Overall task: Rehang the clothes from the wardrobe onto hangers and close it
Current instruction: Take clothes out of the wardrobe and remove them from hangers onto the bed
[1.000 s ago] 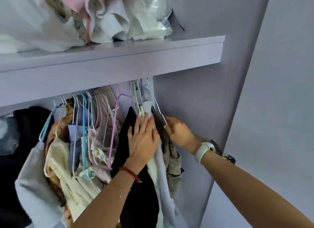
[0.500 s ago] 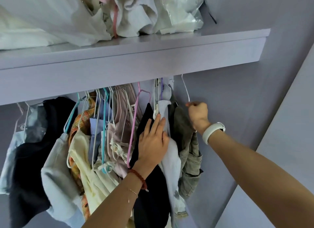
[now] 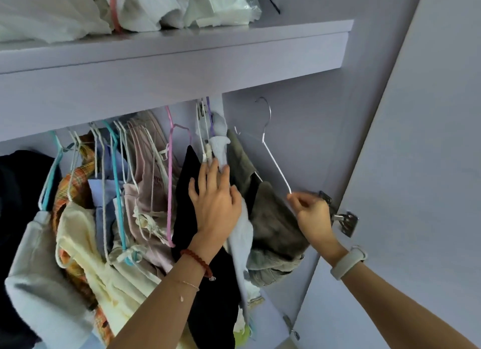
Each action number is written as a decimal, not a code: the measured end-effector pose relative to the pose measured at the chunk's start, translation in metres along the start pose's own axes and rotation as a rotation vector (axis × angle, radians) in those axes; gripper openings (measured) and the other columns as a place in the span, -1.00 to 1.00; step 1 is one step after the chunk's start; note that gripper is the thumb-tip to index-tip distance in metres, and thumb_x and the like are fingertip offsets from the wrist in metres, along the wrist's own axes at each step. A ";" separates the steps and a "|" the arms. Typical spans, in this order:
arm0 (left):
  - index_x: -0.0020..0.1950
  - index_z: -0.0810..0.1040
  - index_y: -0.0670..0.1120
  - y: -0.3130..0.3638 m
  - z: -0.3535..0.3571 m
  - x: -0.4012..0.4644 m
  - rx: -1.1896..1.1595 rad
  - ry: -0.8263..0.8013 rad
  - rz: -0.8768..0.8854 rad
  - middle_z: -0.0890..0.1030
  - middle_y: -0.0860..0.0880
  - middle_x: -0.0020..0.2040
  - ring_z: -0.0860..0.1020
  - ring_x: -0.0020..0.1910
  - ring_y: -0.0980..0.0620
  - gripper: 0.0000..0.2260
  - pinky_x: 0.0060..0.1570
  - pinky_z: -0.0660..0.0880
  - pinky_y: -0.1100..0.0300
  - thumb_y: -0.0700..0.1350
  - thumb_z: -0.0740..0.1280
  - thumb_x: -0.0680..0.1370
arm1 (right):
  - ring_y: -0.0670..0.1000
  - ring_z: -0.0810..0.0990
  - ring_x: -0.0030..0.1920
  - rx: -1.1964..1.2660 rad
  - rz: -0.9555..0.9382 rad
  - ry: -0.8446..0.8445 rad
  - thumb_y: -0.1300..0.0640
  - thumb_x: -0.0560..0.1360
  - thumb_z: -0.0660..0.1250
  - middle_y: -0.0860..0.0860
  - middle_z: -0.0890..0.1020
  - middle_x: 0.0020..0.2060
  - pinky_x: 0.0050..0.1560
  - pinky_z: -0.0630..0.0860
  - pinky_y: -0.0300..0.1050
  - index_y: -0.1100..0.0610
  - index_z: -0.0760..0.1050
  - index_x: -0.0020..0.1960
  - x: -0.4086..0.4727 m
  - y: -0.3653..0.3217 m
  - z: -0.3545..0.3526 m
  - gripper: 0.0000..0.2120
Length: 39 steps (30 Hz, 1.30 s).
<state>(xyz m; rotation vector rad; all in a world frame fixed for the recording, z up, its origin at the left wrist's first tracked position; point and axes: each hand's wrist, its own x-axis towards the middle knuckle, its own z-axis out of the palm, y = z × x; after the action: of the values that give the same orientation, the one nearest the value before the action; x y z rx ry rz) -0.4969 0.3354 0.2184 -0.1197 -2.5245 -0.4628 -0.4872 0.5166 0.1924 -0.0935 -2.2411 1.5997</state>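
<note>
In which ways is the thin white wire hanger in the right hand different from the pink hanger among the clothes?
The thin white wire hanger is off the rail, tilted, pinched by the right hand; its metal hook points at nothing. The pink hanger hangs straight down among the clothes, its hook going up behind the shelf. Both are slim.

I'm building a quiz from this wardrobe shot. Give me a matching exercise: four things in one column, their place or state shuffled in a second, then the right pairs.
Things:
1. white hanger
2. left hand
3. pink hanger
4. white bundles

Places or states:
A. piled on the shelf above the rail
B. hook clear of the rail, pinched at its lower end by the right hand
C. pressed flat against the hanging clothes
D. hanging among the clothes, left of the black garment

Pairs: 1-B, 2-C, 3-D, 4-A
</note>
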 end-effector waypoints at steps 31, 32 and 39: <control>-0.35 0.47 -0.16 0.395 -0.014 -0.361 -1.018 -0.900 0.896 0.39 0.02 -0.54 0.39 -0.51 -0.01 -0.64 -0.48 0.23 0.19 0.03 0.22 0.57 | 0.11 0.44 -0.57 -1.232 0.263 0.809 0.09 0.54 0.11 0.10 0.51 -0.42 -0.65 0.33 -0.16 0.25 0.51 -0.31 -0.508 0.062 -0.396 -0.63; -0.37 0.43 -0.15 0.421 -0.015 -0.376 -1.012 -0.903 0.935 0.40 0.02 -0.54 0.40 -0.51 -0.02 -0.62 -0.48 0.26 0.16 0.03 0.22 0.57 | 0.11 0.43 -0.58 -1.226 0.288 0.833 0.07 0.56 0.07 0.10 0.49 -0.45 -0.65 0.31 -0.16 0.25 0.49 -0.32 -0.522 0.066 -0.412 -0.59; -0.17 0.57 -0.22 0.598 -0.006 -0.492 -0.876 -0.993 1.225 0.63 -0.15 -0.23 0.55 -0.24 -0.15 -0.66 -0.27 0.45 0.07 0.00 0.19 0.59 | 0.12 0.46 -0.60 -1.116 0.692 0.988 0.14 0.50 0.12 0.11 0.53 -0.54 -0.57 0.26 -0.16 0.26 0.49 -0.29 -0.607 0.113 -0.515 -0.70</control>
<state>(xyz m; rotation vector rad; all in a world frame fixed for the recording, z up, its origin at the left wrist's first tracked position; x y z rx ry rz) 0.0266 0.8994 0.1330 -2.4919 -2.1589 -1.0385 0.2322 0.8527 0.0676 -1.6411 -1.9533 0.0954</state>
